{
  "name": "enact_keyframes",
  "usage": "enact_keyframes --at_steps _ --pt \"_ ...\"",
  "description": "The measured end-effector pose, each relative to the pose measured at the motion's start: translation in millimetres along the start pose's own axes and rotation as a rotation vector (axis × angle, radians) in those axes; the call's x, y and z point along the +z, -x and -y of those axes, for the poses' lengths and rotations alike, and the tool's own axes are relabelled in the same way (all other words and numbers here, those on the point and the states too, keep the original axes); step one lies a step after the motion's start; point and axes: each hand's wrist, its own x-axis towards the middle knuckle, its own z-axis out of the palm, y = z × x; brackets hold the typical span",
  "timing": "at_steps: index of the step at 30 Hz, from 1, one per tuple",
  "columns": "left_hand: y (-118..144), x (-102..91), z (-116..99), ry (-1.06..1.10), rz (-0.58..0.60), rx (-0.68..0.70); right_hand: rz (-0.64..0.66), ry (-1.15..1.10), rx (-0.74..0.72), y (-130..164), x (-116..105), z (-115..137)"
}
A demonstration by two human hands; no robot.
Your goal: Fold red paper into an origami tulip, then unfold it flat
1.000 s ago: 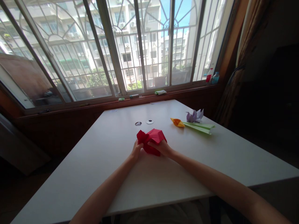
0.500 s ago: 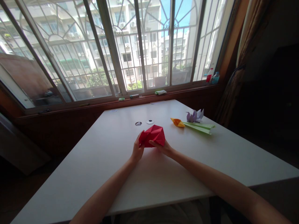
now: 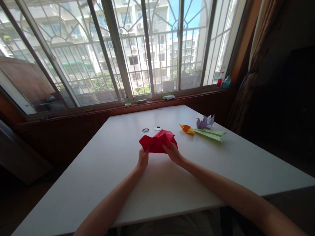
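A sheet of red paper [image 3: 158,142], creased and partly folded, is held just above the white table [image 3: 128,196]. My left hand [image 3: 143,158] grips its near left part, thumb on top. My right hand [image 3: 174,154] pinches the right part, with the thumb on the near face and the other fingers partly hidden behind the paper. The paper's left corner sticks out beyond my left hand, and its middle rises in uneven folds.
To the right lie a yellow paper boat [image 3: 187,129], a light green folded paper plane [image 3: 209,134] and purple folded paper [image 3: 205,122]. Two round cable holes [image 3: 157,128] are set in the tabletop. Beyond stands a barred window, with small bottles [image 3: 226,82] on its sill.
The red paper has spread wider, its left flap now opened outward to the left. My left hand has shifted slightly down and left; my right hand has turned a little on the right side.
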Motion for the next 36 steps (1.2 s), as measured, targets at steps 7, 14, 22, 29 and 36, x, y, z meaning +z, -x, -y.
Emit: enact_keyframes --at_steps 7,14,22,29,36 --pt "-4 0.7 4 0.108 -0.088 -0.039 -0.029 -0.03 0.001 0 2 1" --pt "-8 -3.0 11 0.121 -0.087 -0.042 -0.071 -0.208 0.027 -1 0 3" --pt "-4 -2.9 7 -0.075 -0.021 0.136 -0.146 -0.636 0.242 -15 -6 7" --pt "2 -5.5 -9 -0.152 -0.033 0.23 -0.104 -0.661 0.257 -18 -13 14" --pt "-3 -6.9 -6 -0.086 -0.145 0.106 -0.063 -0.735 0.257 -18 -15 19"
